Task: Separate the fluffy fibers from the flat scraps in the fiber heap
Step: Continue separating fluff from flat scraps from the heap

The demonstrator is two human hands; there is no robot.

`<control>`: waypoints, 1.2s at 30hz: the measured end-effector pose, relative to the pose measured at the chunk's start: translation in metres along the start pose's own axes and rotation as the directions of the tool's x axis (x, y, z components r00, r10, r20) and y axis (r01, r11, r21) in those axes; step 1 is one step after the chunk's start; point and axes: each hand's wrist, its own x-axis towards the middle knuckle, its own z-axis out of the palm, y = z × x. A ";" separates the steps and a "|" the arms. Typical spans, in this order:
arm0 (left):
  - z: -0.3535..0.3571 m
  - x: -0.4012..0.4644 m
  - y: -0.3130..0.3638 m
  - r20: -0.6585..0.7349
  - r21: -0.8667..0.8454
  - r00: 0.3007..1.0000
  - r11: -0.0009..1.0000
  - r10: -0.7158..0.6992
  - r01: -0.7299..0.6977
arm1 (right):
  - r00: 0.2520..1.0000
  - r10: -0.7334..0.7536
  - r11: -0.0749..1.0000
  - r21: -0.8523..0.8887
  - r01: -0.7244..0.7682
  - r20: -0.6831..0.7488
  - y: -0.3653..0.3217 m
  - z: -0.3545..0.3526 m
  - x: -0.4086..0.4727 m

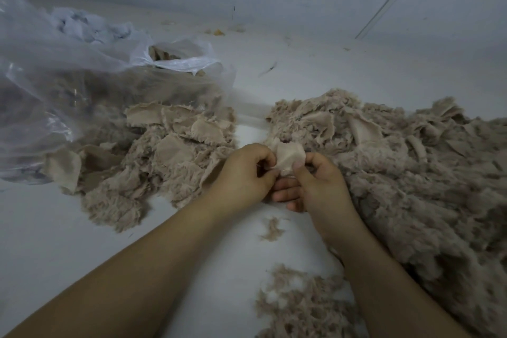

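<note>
Currently both hands meet at centre frame on one flat scrap (pixel 290 158) — left hand (pixel 247 173) curled and pinching its left edge, right hand (pixel 315 184) pinching the right edge under the thumb. Fiber heap (pixel 411 178) fills the right of frame, touching the right wrist. Sorted pile (pixel 164 151) sits left of centre, against a clear plastic bag (pixel 68 85) at upper left.

To do it well: hold the backing taut, strip fluff in short pulls away from the cloth, drop tufts near the loose fluff (pixel 299 302) at lower centre, scrap to the left pile.

Hard to see: the scrap's underside, and the left fingertips behind it. Bag contents blur — possibly more scraps. Heap runs off the right edge.
</note>
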 end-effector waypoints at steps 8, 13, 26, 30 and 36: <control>0.003 0.014 0.003 0.029 0.222 0.997 0.973 -0.070 0.062 | 0.981 -0.158 0.987 0.002 0.159 0.110 0.004 -0.003 -0.007; 0.004 0.020 0.007 0.025 0.225 0.994 0.970 -0.105 0.097 | 0.981 -0.170 0.985 0.026 0.168 0.093 0.003 -0.008 -0.007; -0.006 -0.003 0.025 0.045 -0.248 0.936 0.904 -0.348 0.348 | 0.986 -0.102 0.982 -0.148 0.121 0.129 0.005 0.000 -0.005; -0.005 -0.008 0.023 -0.073 -0.332 0.939 0.896 -0.336 0.295 | 0.991 -0.010 0.996 -0.090 0.022 0.134 0.006 0.000 -0.001; -0.013 -0.016 0.035 -0.057 -0.542 0.957 0.814 -0.286 0.211 | 0.996 0.045 0.996 0.072 -0.050 0.072 0.004 -0.002 0.004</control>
